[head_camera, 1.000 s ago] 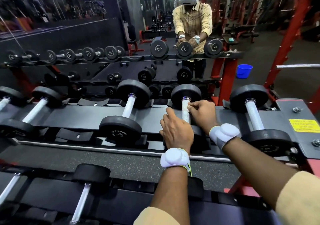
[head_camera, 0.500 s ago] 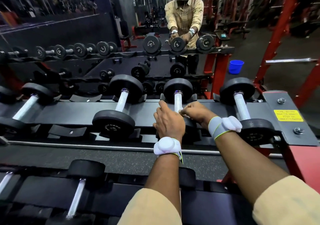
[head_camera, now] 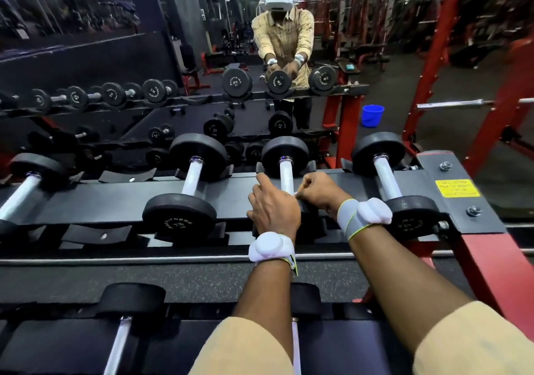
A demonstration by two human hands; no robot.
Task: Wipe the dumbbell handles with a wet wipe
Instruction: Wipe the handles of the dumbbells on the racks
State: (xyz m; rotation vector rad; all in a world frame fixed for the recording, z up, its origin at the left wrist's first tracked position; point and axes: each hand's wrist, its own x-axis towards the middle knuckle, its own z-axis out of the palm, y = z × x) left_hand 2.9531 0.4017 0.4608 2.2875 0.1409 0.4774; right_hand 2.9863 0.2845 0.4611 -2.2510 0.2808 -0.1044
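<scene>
Now the right hand [head_camera: 319, 192], pinching the wipe [head_camera: 295, 194], has slid to the near end of the handle [head_camera: 286, 174]; left hand [head_camera: 273, 210] beside it, grip hidden; this one looks nearly done

Not much can be read here. White lettering that seems to end in "FITNESS" is printed round the dumbbell plate [head_camera: 179, 221] well left of the yellow sticker [head_camera: 457, 188]; the number under it can't be made out. Black lines are printed on the sticker itself, too small to read. Lettering on the reflected plates [head_camera: 236, 81], up and left of the sticker, is mirrored and blurred.
</scene>
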